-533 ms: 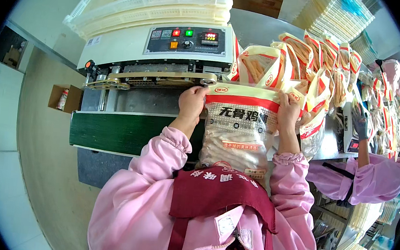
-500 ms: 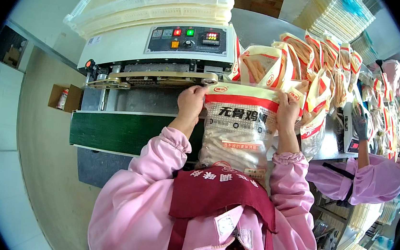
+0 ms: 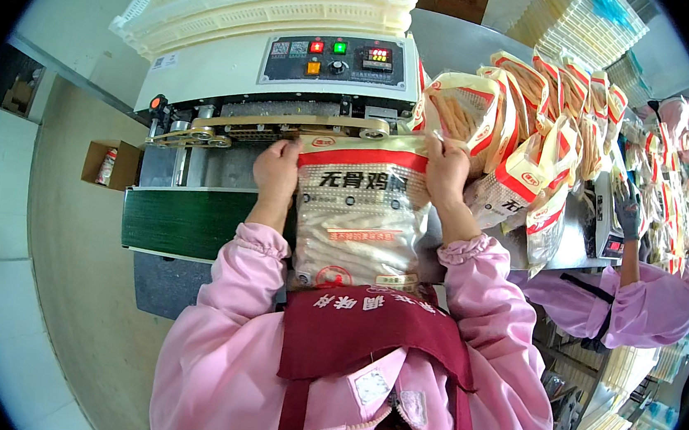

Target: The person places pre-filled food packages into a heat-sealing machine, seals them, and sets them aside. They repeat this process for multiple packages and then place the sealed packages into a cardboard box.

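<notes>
Between my hands hangs a clear plastic food bag (image 3: 360, 225) with a cream and red top band, filled with pale stick-shaped pieces. My left hand (image 3: 276, 174) pinches its top left corner, and my right hand (image 3: 448, 171) grips the top right corner. The bag's top edge is stretched flat along the belt of a white band sealing machine (image 3: 208, 77), its left part at the sealing belt (image 3: 287, 122). Below that belt runs a green conveyor (image 3: 194, 221); the bag overlaps its right end. The bag's bottom rests near my dark red apron (image 3: 367, 329).
Several filled open bags (image 3: 462, 114) stand on the metal table to the right. Cream plastic trays (image 3: 273, 5) are stacked on the machine. A co-worker's gloved hand (image 3: 627, 211) is beside a scale (image 3: 609, 228) at right. A cardboard box (image 3: 110, 164) lies at left.
Both my hands have carried the bag leftward along the machine, and its top left corner is now further along the sealing belt. Another filled bag shows more fully on the right.
</notes>
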Demonstrator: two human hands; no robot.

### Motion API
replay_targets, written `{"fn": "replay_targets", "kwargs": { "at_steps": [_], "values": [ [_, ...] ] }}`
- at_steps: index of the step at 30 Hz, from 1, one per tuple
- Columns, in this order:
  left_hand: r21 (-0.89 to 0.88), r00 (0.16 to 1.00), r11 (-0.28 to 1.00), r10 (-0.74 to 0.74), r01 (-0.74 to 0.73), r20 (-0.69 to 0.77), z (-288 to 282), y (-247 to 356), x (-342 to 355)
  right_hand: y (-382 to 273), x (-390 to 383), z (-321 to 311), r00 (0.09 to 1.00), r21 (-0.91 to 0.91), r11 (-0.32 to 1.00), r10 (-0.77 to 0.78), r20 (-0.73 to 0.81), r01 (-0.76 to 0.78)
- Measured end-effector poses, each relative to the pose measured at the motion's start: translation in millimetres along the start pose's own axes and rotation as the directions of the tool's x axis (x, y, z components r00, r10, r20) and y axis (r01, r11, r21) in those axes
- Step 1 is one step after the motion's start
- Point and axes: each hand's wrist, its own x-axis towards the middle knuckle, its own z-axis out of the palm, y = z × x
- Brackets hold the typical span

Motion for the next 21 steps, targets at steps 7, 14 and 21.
{"fn": "replay_targets", "kwargs": {
  "at_steps": [7,14,21],
  "values": [
    [-0.473,0.961,0.837,-0.223,0.276,0.166,-91.6,-16.0,-5.3,-37.2,-51.2,-44.6,0.995,0.174,0.98,-0.1,0.02,0.095],
    [-0.512,0.978,0.848,-0.199,0.136,-0.069,-192.6,-36.2,-15.9,83.9,-62.6,-145.4,0.814,-0.503,0.863,-0.264,-0.518,-0.04],
    [-0.507,0.999,0.86,-0.043,0.054,0.034,-167.0,32.6,-23.9,137.1,-36.5,-173.1,0.864,-0.501,0.852,-0.133,-0.486,-0.15]
  ]
}}
